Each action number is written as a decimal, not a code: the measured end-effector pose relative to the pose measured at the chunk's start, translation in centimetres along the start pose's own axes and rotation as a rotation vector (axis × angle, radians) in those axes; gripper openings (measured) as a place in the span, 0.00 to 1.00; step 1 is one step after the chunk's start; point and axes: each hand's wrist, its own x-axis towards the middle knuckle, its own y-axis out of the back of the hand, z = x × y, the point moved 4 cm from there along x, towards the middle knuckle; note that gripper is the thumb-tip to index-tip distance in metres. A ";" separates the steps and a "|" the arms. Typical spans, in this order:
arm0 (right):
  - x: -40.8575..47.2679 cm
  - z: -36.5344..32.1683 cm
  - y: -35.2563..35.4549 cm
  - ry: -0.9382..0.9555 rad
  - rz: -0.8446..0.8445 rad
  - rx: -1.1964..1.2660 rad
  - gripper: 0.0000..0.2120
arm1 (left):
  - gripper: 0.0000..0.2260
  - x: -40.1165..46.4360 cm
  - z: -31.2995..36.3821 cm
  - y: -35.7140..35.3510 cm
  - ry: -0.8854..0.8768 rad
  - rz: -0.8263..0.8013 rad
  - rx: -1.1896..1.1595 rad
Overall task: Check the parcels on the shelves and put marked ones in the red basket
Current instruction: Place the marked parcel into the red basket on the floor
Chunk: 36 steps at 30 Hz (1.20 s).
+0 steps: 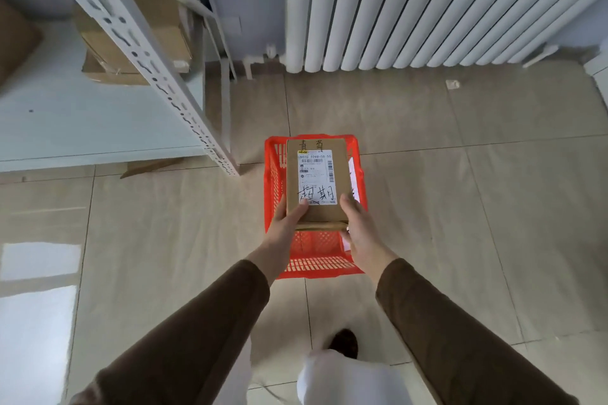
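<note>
A brown cardboard parcel (316, 212) with a white shipping label and black handwritten marks hangs directly above the red basket (312, 265), which stands on the tiled floor. My left hand (285, 223) grips the parcel's near left corner, thumb on top. At the near right corner, my right hand (359, 227) holds it the same way. Another white-labelled item (352, 174) shows inside the basket at its right side, mostly hidden by the parcel.
A white metal shelf (98, 128) stands at the left, with its slotted upright (171, 89) close to the basket and brown boxes (108, 46) on it. A white radiator (427, 6) lines the far wall. My foot (343, 342) is on the floor below.
</note>
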 end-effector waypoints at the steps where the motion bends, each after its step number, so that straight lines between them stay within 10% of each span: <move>1: 1.8 0.9 0.2 -0.003 0.014 0.010 0.22 | 0.32 1.5 -0.9 0.3 -0.002 0.024 -0.009; 7: 12.6 6.1 0.5 0.048 0.040 0.001 0.12 | 0.49 11.8 -6.9 2.6 0.044 0.145 -0.097; 17: 28.1 12.5 -0.8 0.144 0.097 -0.157 0.14 | 0.14 24.7 -11.9 4.9 0.044 0.153 -0.241; 36: 37.1 17.7 -2.8 0.161 0.099 -0.193 0.15 | 0.26 35.1 -16.2 8.5 0.052 0.411 -0.175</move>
